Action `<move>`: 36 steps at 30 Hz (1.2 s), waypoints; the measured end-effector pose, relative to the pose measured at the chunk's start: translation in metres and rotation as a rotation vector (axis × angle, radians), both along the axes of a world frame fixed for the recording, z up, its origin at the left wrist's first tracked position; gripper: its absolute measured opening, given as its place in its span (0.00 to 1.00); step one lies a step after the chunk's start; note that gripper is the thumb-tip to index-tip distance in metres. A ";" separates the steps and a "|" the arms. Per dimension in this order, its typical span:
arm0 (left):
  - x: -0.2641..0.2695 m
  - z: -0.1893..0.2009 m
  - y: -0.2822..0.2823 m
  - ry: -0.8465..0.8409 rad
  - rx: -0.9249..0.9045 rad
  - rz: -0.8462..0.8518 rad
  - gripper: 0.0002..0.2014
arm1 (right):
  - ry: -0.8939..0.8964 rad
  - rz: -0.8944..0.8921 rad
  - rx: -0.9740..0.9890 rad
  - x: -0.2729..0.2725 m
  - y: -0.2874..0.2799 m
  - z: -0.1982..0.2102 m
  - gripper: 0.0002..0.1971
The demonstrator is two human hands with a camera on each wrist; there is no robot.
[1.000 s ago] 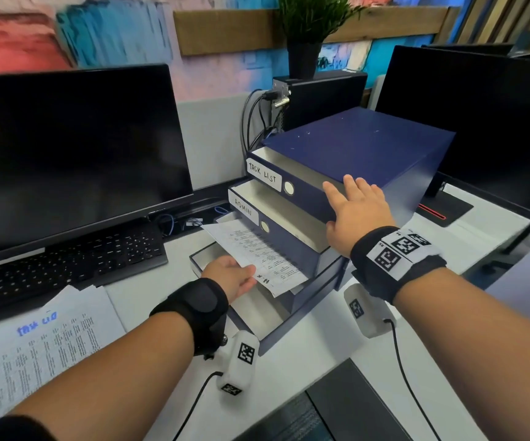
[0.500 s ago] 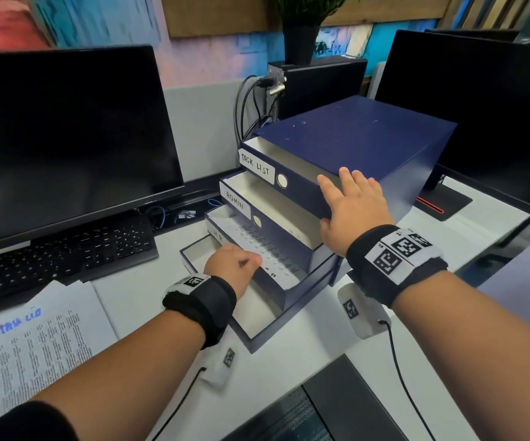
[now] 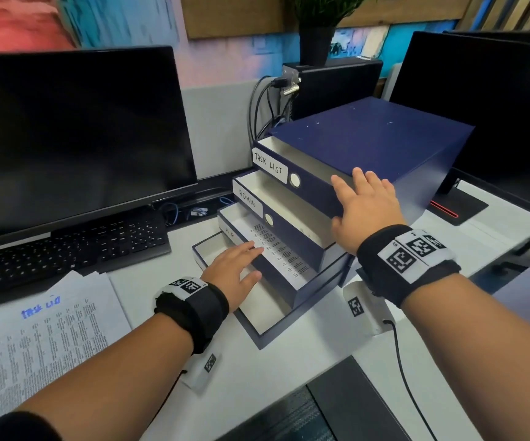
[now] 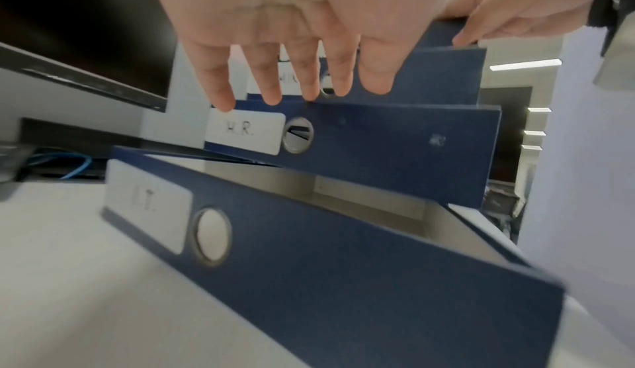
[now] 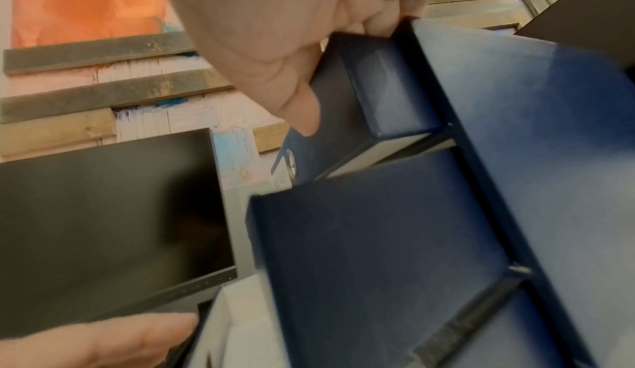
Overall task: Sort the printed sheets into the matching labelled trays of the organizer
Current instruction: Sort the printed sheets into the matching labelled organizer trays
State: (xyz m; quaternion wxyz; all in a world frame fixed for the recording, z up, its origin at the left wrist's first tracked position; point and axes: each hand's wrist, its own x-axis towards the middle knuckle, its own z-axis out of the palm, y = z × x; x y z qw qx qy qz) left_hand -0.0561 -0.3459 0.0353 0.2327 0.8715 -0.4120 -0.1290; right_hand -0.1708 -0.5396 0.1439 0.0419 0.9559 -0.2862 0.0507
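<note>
Four drawers are standing pulled out like steps from the dark blue organizer (image 3: 384,138) on the white counter (image 3: 289,361). I am laying one printed sheet (image 3: 276,249) into the third drawer down, the H.R. tray (image 4: 378,140). My left hand (image 3: 235,272) is resting on the sheet's near end, fingers straight and spread, clamping nothing. My right hand (image 3: 364,211) is lying flat against the organizer's corner, fingers extended, bracing it; that grip is closed on nothing either.

To do this well, I am judging that I should be keeping the brace firm, smoothing the sheet flat until its edges are sitting inside the tray walls, then lifting my fingers straight up so the paper is not dragging out with them.

From the head view I am reading the TASK LIST label (image 3: 269,165), the ADMIN label (image 3: 247,198), and more printed sheets (image 3: 44,342) waiting beside the keyboard (image 3: 66,249). Only the left wrist view is showing the H.R. lettering clearly and the I.T. tray (image 4: 309,251) below it. The right wrist view is blurred, showing my thumb on the drawer's side.
</note>
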 end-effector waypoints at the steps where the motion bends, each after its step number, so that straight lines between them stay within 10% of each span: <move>1: 0.000 0.001 0.008 0.021 -0.036 0.029 0.24 | 0.006 -0.006 0.004 0.001 0.002 0.002 0.35; 10: 0.019 0.012 0.125 0.032 0.026 0.345 0.22 | -0.174 0.400 0.116 0.037 0.111 -0.003 0.28; 20: 0.036 -0.018 0.301 0.159 0.681 0.793 0.23 | 0.402 0.800 0.172 0.094 0.258 -0.100 0.19; 30: 0.035 -0.038 0.341 0.192 0.587 0.932 0.38 | 0.605 0.426 0.342 0.112 0.297 -0.141 0.30; 36: 0.033 -0.043 0.340 0.266 0.440 0.862 0.38 | 0.480 0.407 0.472 0.108 0.290 -0.137 0.16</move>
